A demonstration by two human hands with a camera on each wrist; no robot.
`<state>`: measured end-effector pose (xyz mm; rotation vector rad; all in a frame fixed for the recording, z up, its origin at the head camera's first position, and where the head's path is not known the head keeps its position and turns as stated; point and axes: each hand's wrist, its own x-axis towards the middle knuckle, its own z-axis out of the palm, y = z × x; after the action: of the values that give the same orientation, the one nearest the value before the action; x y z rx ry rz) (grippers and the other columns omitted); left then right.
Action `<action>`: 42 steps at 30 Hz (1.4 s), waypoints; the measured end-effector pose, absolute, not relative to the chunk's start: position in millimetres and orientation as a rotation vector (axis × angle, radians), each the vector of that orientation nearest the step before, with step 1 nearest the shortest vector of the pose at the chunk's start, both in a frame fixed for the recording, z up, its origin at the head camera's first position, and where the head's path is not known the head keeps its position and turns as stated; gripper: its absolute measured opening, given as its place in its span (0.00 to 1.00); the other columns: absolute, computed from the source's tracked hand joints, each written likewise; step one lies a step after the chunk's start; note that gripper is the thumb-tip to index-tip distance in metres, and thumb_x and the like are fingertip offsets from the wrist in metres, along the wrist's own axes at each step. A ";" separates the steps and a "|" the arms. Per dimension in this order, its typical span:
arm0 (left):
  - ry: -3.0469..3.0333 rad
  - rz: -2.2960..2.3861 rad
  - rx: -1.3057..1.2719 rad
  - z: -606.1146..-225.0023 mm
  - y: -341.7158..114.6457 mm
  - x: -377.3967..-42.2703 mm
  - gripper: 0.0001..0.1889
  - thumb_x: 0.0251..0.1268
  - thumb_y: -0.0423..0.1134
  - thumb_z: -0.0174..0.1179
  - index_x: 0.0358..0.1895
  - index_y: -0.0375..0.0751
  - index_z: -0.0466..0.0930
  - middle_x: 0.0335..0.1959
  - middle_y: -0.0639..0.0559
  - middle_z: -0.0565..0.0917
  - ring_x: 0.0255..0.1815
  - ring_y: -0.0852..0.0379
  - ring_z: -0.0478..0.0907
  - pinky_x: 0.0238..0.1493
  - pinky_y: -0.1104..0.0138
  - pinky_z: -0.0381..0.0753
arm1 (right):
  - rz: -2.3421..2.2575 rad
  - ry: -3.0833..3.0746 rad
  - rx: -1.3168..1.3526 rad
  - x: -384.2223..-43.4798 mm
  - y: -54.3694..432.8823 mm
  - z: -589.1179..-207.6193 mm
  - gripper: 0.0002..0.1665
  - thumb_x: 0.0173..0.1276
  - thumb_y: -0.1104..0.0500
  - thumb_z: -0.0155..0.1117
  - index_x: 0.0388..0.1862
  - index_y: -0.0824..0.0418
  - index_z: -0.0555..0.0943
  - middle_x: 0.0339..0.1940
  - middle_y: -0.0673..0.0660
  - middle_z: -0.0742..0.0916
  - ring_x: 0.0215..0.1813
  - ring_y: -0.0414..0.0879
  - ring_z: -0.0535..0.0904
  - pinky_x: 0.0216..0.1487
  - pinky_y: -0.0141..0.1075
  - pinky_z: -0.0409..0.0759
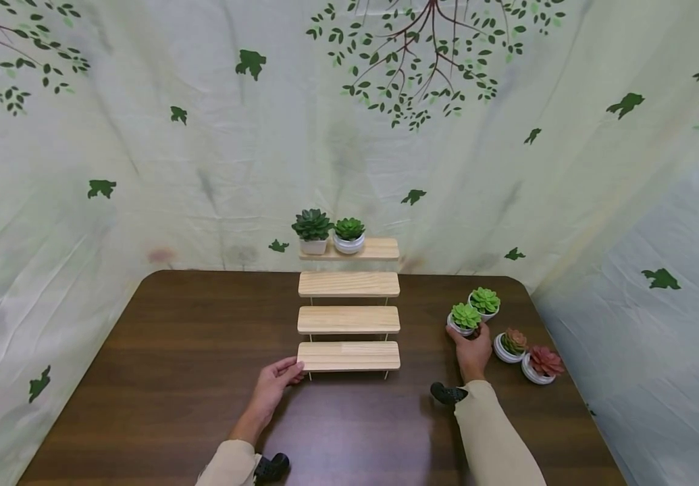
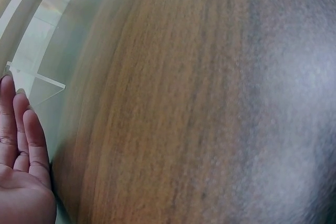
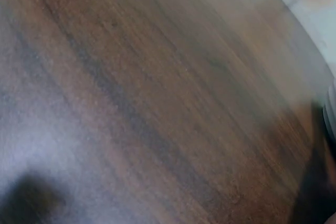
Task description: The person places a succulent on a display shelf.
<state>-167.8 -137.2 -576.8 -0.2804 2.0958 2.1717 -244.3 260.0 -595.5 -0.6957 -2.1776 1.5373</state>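
Observation:
A tiered display stand with pale wooden shelves (image 1: pixel 348 356) stands on the table. My left hand (image 1: pixel 273 388) is at the left end of its lowest shelf, thumb and fingertips pinching the edge. In the left wrist view, several fingers (image 2: pixel 35 140) of that hand lie fairly straight beside a clear part of the stand (image 2: pixel 50 81). My right hand (image 1: pixel 473 351) grips the white pot of a bright green succulent (image 1: pixel 464 317). Right behind it is another green succulent (image 1: pixel 485 302). On the top shelf sit a dark green succulent (image 1: pixel 313 226) and a smaller green one (image 1: pixel 349 233).
Right of my right hand, a reddish-brown succulent (image 1: pixel 513 341) and a red succulent (image 1: pixel 545 362) stand in white pots near the brown table's (image 1: pixel 203 351) right edge. A pale curtain (image 1: pixel 203 169) with a leaf print hangs behind the table and along its sides.

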 end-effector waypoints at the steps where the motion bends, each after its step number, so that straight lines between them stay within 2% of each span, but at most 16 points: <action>1: 2.093 2.175 -0.279 -576.3 -137.0 -167.5 0.20 0.67 0.32 0.59 0.54 0.17 0.73 0.32 0.47 0.84 0.32 0.59 0.80 0.39 0.69 0.79 | 1.538 -2.182 -0.697 -244.2 260.2 -595.4 0.43 0.54 0.59 0.75 0.65 0.71 0.66 0.60 0.71 0.75 0.64 0.62 0.68 0.65 0.51 0.64; 13: 2.076 2.194 -0.292 -575.6 -136.4 -167.7 0.19 0.67 0.31 0.58 0.55 0.17 0.72 0.32 0.45 0.85 0.32 0.59 0.80 0.39 0.68 0.79 | 1.674 -2.117 -0.682 -239.3 260.2 -595.0 0.40 0.54 0.62 0.76 0.64 0.70 0.69 0.61 0.70 0.76 0.63 0.59 0.70 0.62 0.50 0.68; 17: 2.089 2.185 -0.277 -576.1 -136.7 -166.7 0.20 0.68 0.31 0.58 0.55 0.16 0.72 0.32 0.45 0.84 0.32 0.60 0.80 0.39 0.69 0.79 | 1.695 -2.114 -0.662 -236.5 258.4 -594.6 0.39 0.54 0.62 0.76 0.63 0.69 0.70 0.60 0.69 0.77 0.61 0.57 0.72 0.56 0.41 0.72; 24: 2.067 2.197 -0.293 -578.3 -136.5 -169.6 0.19 0.67 0.31 0.58 0.55 0.17 0.72 0.31 0.46 0.84 0.32 0.59 0.80 0.39 0.69 0.79 | 1.773 -2.094 -0.568 -234.2 252.9 -582.2 0.41 0.55 0.62 0.75 0.66 0.67 0.69 0.64 0.66 0.75 0.64 0.55 0.71 0.59 0.42 0.71; 29: 2.069 2.199 -0.287 -578.3 -137.3 -169.0 0.19 0.67 0.31 0.59 0.54 0.17 0.73 0.31 0.47 0.84 0.32 0.59 0.80 0.39 0.69 0.79 | 1.804 -2.087 -0.528 -237.4 246.6 -573.3 0.42 0.55 0.64 0.75 0.68 0.66 0.68 0.63 0.65 0.76 0.63 0.53 0.72 0.48 0.23 0.71; 31: 2.074 2.196 -0.283 -578.7 -137.3 -168.6 0.19 0.67 0.31 0.59 0.54 0.17 0.73 0.31 0.47 0.84 0.32 0.60 0.80 0.39 0.70 0.79 | 1.813 -2.093 -0.515 -239.2 243.8 -568.4 0.43 0.55 0.63 0.75 0.69 0.64 0.68 0.63 0.65 0.76 0.62 0.53 0.73 0.44 0.19 0.71; 34: 2.082 2.197 -0.274 -579.3 -137.2 -168.3 0.19 0.66 0.31 0.59 0.53 0.17 0.73 0.30 0.47 0.84 0.31 0.60 0.80 0.38 0.70 0.79 | 1.821 -2.122 -0.487 -241.3 239.3 -558.5 0.44 0.56 0.62 0.75 0.70 0.63 0.66 0.64 0.64 0.76 0.62 0.52 0.73 0.47 0.22 0.72; 39: 2.101 2.198 -0.266 -579.2 -137.2 -167.5 0.19 0.67 0.32 0.59 0.52 0.16 0.73 0.30 0.48 0.84 0.31 0.61 0.80 0.38 0.70 0.79 | 1.878 -2.132 -0.403 -244.7 229.8 -536.3 0.45 0.57 0.61 0.74 0.71 0.64 0.64 0.66 0.64 0.74 0.65 0.52 0.71 0.59 0.40 0.73; 42: 2.097 2.193 -0.273 -578.6 -137.4 -167.5 0.19 0.66 0.32 0.59 0.53 0.16 0.73 0.30 0.47 0.84 0.31 0.61 0.80 0.38 0.70 0.79 | 1.921 -2.113 -0.350 -247.5 223.8 -523.6 0.44 0.58 0.62 0.73 0.71 0.65 0.64 0.66 0.64 0.74 0.65 0.52 0.70 0.61 0.44 0.71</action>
<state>-167.5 -137.4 -578.6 -0.2727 2.0974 2.1932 -247.5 223.8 -523.6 -0.3497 -2.1125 1.9210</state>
